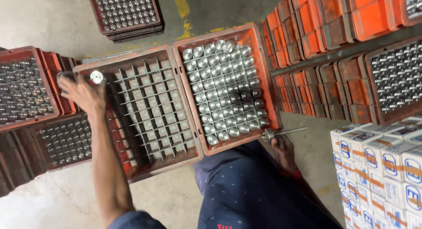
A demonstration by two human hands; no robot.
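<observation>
My left hand (83,93) pinches 1 metal cap (96,76) over the far-left cell of the empty crate (176,156). My right hand (283,151) grips a rod (283,133) near the full crate (263,44). Next I judge: seat it squarely.

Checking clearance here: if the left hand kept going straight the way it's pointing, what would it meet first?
Probably the left hand meets the far rim of the gridded crate; depth is unclear.

Left hand (83,93) motion-blurred; grip on round metal part (96,76) indeterminate. Right hand (283,151) partly hidden behind full crate (268,84); fingers on metal rod (283,133) not discernible. White cartons (382,167) cut off at right edge. Left-side crates (24,88) cropped.
</observation>
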